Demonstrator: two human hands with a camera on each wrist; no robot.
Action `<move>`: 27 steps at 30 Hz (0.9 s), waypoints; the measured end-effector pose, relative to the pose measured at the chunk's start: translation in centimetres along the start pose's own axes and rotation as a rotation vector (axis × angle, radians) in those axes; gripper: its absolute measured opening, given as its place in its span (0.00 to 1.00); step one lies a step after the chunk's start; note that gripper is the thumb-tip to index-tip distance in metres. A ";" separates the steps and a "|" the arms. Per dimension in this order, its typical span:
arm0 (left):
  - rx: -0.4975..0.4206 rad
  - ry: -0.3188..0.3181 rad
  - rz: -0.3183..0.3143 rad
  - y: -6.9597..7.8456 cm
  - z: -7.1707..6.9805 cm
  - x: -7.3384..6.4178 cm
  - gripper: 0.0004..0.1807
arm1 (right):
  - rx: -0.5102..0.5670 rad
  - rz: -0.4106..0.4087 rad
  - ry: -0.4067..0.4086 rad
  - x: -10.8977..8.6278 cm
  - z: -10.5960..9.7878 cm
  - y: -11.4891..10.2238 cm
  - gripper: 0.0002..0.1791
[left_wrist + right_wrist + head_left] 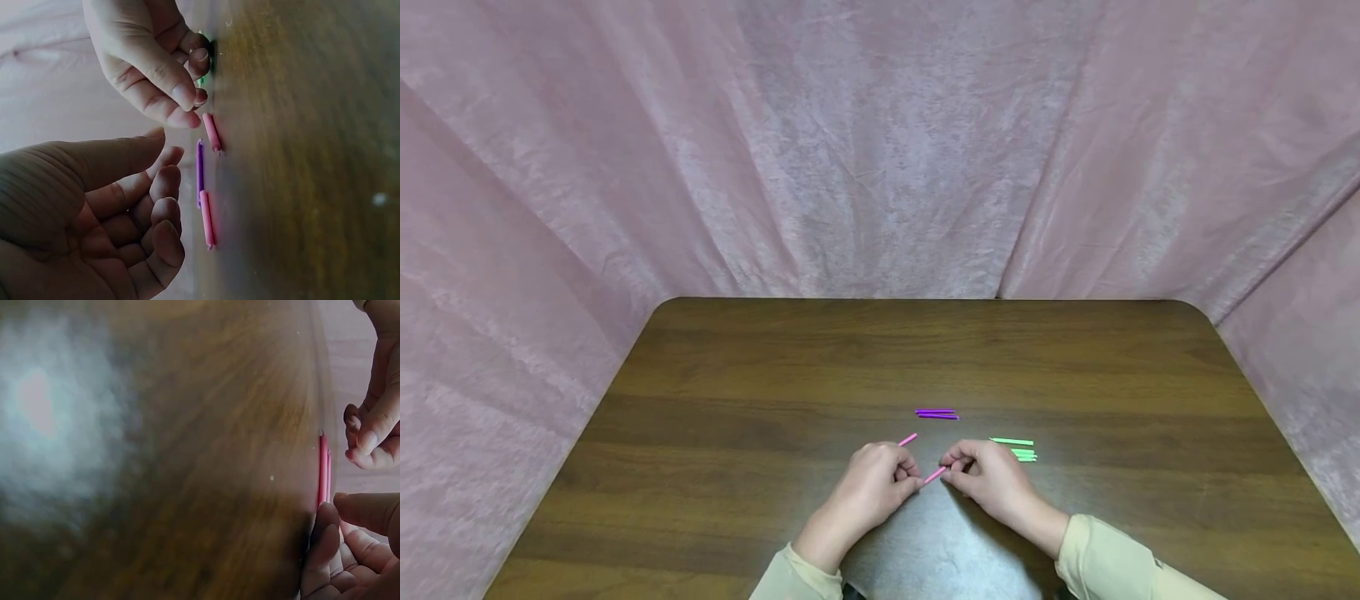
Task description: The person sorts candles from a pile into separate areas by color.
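Note:
A pink candle [934, 475] lies on the wooden table between the two hands. My right hand [996, 481] has its fingertips at the candle's far end; in the right wrist view its thumb and index finger stand slightly apart there. At the near end is my left hand [874, 479], its thumb and fingers loosely bent, with a gap between them and nothing held in the left wrist view. Past the left knuckles shows a second pink candle [909, 438], partly hidden by that hand. Two purple candles [937, 414] lie side by side farther back.
Several green candles [1012, 441] lie just beyond the right hand, partly covered by it. The brown table [737, 375] has rounded far corners, and pink curtains [880, 150] hang behind and at both sides.

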State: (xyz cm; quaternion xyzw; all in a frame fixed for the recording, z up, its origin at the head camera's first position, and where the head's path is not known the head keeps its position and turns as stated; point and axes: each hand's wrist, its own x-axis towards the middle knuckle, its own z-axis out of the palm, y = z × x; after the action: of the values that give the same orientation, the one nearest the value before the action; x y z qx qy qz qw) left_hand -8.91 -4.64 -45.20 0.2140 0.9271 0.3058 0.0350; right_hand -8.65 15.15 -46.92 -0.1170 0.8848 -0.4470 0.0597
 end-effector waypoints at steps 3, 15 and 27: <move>-0.004 0.010 -0.009 -0.1 0.0 -0.3 0.07 | -0.029 -0.002 -0.001 0.2 0.2 0.1 0.06; -0.011 0.034 -0.022 -0.7 0.1 -1.2 0.08 | -0.127 -0.020 -0.004 0.6 0.6 0.0 0.07; -0.012 0.046 -0.035 -0.8 0.1 -1.6 0.07 | -0.172 -0.024 -0.023 0.9 0.7 -0.1 0.08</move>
State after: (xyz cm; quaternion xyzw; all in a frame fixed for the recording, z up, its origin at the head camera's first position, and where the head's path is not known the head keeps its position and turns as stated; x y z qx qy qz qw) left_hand -7.75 -5.84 -45.85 0.1907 0.9293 0.3157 0.0203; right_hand -9.36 14.36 -47.25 -0.1377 0.9178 -0.3685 0.0542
